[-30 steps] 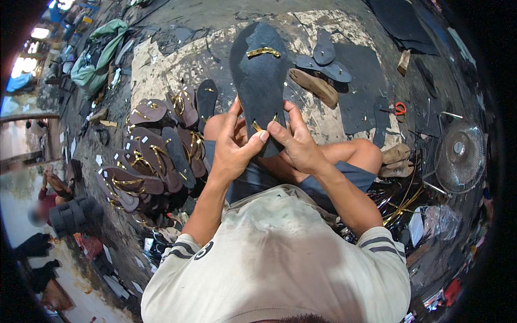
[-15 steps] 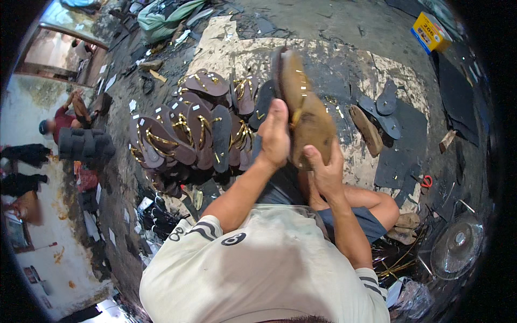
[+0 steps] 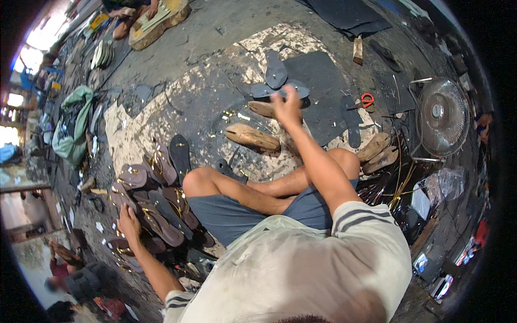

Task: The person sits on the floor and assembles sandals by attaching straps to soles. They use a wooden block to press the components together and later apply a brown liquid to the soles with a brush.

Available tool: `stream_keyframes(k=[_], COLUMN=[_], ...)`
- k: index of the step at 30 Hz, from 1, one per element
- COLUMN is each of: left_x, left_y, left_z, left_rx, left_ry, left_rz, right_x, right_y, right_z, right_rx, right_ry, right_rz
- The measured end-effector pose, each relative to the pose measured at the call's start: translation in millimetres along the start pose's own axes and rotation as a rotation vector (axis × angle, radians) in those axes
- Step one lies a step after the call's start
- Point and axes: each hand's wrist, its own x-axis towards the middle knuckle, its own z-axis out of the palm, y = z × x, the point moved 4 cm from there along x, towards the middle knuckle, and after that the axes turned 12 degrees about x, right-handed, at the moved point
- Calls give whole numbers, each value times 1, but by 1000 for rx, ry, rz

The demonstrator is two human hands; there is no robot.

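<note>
The hands have parted: half a second ago they held a wooden last together in front of the body, and now the left hand (image 3: 128, 223) is down at the sandals while the right hand (image 3: 288, 107) reaches forward on the other side, with a loose last lying in front of the crossed legs. The floor (image 3: 215, 37) fills most of the view, and on it lies a worn pale sheet (image 3: 117, 125), with a dark sheet (image 3: 326, 81) over its far right part. The wire-caged fan (image 3: 441, 112) stands at the right. Nearer the left knee spreads the pile of brown sandals (image 3: 164, 229) with gold straps; the left hand lies at its outer edge, fingers loosely bent against a sandal, and I cannot tell whether they grip it. Two grey sole pieces (image 3: 276, 74), one lying across the other, rest at the edge of the dark sheet. The right hand is over their near side, its fingers partly bent and the thumb apart; it is blurred, so I cannot tell whether it has hold of anything. Just beside it lies the smaller-looking last (image 3: 261, 109), and nearer the shins, apart from it, the loose last (image 3: 252, 138) rests on its side. Scissors (image 3: 367, 100) with red handles lie right of the dark sheet, and tiny gold scraps (image 3: 232, 115) are scattered left of the smaller-looking last
</note>
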Motion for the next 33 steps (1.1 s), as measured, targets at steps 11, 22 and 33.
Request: stream_keyframes(k=[11,22,33], left_x=[-12,-95,-131], left_y=[200,380,333], left_z=[-153,-160,-115], left_rx=[-896,-1289,-1398], left_ry=[231,-129,-302], left_rz=[328,924,557], right_x=[84,-86,-147], right_y=[-39,-210,-219], right_z=[-80,-83,-65], right_rx=[51,752,819], right_ry=[221,-799,-944], right_rz=[-86,505,653])
